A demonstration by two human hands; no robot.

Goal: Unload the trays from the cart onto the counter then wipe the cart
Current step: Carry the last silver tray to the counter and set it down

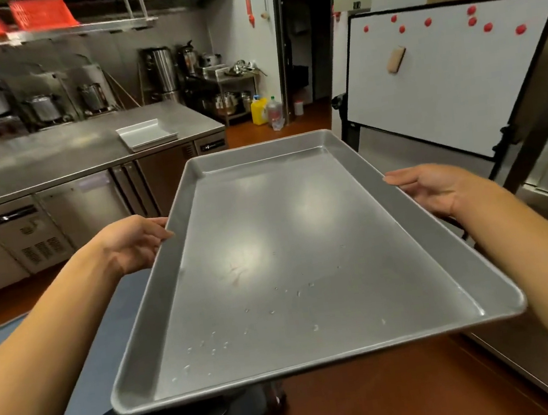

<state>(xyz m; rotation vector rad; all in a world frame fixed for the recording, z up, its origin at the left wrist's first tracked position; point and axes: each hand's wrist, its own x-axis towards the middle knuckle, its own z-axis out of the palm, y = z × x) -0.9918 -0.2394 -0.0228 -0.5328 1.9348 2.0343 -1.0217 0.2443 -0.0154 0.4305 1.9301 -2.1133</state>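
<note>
The steel counter (pixel 86 151) lies ahead with a small tray (pixel 146 133) already on it. I carry the big sheet tray (pixel 289 257) level in the air above the cart (pixel 108 331), left hand (pixel 135 241) and right hand (pixel 436 191) gripping opposite long rims for balance.

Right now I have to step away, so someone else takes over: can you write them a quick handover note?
Left hand and right hand each grip a long edge of the large tray, held in the air with water drops on it.
Done: a smaller tray already lies on the counter.
Left: set this tray on the counter, unload any others, wipe the cart.
</note>
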